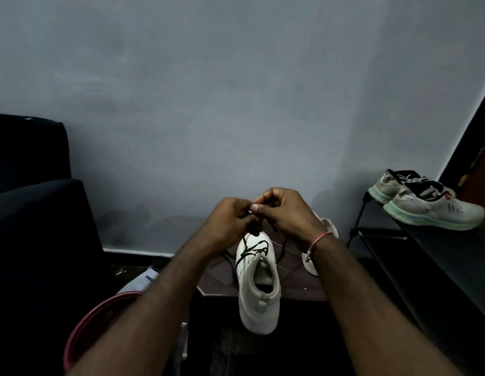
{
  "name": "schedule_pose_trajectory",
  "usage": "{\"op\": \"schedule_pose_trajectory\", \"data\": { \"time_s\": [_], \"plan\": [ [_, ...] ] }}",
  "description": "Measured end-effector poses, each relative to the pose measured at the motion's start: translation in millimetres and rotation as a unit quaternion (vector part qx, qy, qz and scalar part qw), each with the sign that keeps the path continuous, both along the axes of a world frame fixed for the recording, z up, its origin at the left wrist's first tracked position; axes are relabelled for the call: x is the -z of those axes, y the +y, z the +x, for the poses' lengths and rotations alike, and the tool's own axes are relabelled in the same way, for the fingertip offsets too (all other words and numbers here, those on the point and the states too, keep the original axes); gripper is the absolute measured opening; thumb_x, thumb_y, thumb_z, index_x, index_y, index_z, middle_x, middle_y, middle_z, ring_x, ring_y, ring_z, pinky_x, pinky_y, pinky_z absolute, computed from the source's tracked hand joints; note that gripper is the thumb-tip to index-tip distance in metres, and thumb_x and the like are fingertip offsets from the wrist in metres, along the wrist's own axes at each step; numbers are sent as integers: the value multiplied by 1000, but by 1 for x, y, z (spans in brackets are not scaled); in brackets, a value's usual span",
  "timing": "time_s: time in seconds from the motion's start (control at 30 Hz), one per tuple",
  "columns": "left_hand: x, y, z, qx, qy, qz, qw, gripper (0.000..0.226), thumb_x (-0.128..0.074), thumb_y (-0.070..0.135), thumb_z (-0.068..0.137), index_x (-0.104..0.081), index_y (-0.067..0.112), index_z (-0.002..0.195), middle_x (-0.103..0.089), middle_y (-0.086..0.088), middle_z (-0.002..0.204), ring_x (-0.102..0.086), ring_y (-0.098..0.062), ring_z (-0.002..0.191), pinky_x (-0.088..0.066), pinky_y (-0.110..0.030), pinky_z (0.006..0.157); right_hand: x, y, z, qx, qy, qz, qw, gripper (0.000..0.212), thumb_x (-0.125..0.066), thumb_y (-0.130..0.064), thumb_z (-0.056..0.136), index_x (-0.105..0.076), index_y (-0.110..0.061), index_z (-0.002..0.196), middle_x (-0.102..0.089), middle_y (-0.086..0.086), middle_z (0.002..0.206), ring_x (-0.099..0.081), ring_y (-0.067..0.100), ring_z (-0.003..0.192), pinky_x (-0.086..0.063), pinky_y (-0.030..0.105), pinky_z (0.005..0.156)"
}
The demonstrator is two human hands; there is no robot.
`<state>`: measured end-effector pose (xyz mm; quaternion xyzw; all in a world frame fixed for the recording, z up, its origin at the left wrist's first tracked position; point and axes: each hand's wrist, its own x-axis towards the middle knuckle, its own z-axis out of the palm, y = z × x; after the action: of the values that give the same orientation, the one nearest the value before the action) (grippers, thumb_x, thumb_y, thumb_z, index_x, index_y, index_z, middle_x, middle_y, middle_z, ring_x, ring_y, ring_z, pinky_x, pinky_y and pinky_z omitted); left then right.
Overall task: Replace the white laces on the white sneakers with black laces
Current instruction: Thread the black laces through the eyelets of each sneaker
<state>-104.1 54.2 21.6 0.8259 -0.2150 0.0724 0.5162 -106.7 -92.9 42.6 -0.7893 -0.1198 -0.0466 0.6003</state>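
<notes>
Grey wall (236, 90) fills the back of the room, and both hands meet in front of it. The left hand (230, 221) and the right hand (284, 213) are close together, touching, with fingers curled. Each one pinches a bit of the black lace (256, 246) between thumb and finger. I think they are tying the two ends, so they hold the lace up and tight to keep it from slipping. The right wrist wears a thin red band (318, 240). From the hands the lace runs down to the top holes of a white sneaker (259, 283). It stands on a dark desk (290, 280), toe toward the wall and heel past the near edge, so the open top faces the person. No white lace shows on it, so this one looks almost done. A second sneaker (328, 226) lies just past the right wrist, mostly hidden, and I cannot tell which lace it has. Off to the right, two other worn shoes (425, 202) sit on a black rack (371, 232), well apart from the work. On the left are a dark sofa (32, 213), a pink tub (100, 316) and some paper (139, 283).
</notes>
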Motion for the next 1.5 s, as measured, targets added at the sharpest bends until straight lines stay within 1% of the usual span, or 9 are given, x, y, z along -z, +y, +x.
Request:
{"op": "schedule_pose_trajectory", "data": {
  "time_s": [0.23,0.4,0.53,0.63,0.77,0.87,1.0,1.13,1.5],
  "plan": [
    [26,32,19,-229,112,-307,917,22,-48,8,99,-61,10,82,-66,-8,71,-62,-9,49,-51,-23,52,19,-16,2,-12,44,-185,982,16,-53,-10,97,-69,-7,96,-64,2,75,-51,9,63,-41,24,63],
    [45,38,12,-370,-3,43,928,28,-64,29,89,-65,13,112,-64,-6,108,-61,-20,98,-51,-36,86,28,-8,2,40,51,-43,997,5,-60,-5,92,-63,-6,96,-66,2,70,-51,9,47,-39,23,46],
    [47,7,-9,-229,109,-102,962,44,-58,43,92,-73,5,77,-70,-18,73,-60,-19,56,-46,-30,58,32,5,1,55,43,21,997,14,-70,-7,85,-57,-10,84,-66,5,66,-54,10,43,-41,23,40],
    [47,-13,-24,-100,250,-310,912,32,-53,30,97,-68,8,79,-62,-8,66,-47,-4,39,-36,-14,43,39,11,-5,42,62,34,997,15,-71,-6,85,-56,-8,85,-63,8,66,-56,13,44,-42,23,39],
    [58,-18,-24,-63,302,-420,853,15,-59,17,93,-63,10,80,-63,-5,66,-57,-11,53,-43,-18,46,47,13,-13,39,90,50,994,15,-69,-3,85,-55,0,90,-59,10,59,-53,11,39,-42,21,36],
    [67,-18,-23,-125,274,-415,859,14,-61,10,91,-60,5,78,-59,-5,60,-53,-9,46,-44,-18,45,54,14,-18,41,100,24,994,14,-69,-5,86,-56,-2,90,-62,15,66,-56,12,40,-44,22,38],
    [78,-17,-19,-187,196,-310,911,20,-68,12,87,-63,7,68,-56,3,51,-48,-6,46,-39,-21,50,75,16,-21,166,32,-191,967,14,-67,-17,81,-56,-18,70,-69,10,69,-67,27,59,-57,38,55],
    [93,-24,-22,-206,186,-283,918,15,-70,6,84,-64,2,71,-60,-6,60,-50,-7,50,-42,-20,49,84,22,-39,195,24,-308,931,15,-65,-26,81,-62,-15,91,-69,12,92,-65,32,89,-53,33,73],
    [114,-44,-41,-216,157,-312,912,16,-67,0,83,-70,12,72,-72,-15,78,-63,-19,70,-54,-38,73,108,8,-77,221,37,-111,968,29,-67,-15,81,-62,-18,110,-72,1,94,-68,10,86,-53,26,81]
  ]
}}
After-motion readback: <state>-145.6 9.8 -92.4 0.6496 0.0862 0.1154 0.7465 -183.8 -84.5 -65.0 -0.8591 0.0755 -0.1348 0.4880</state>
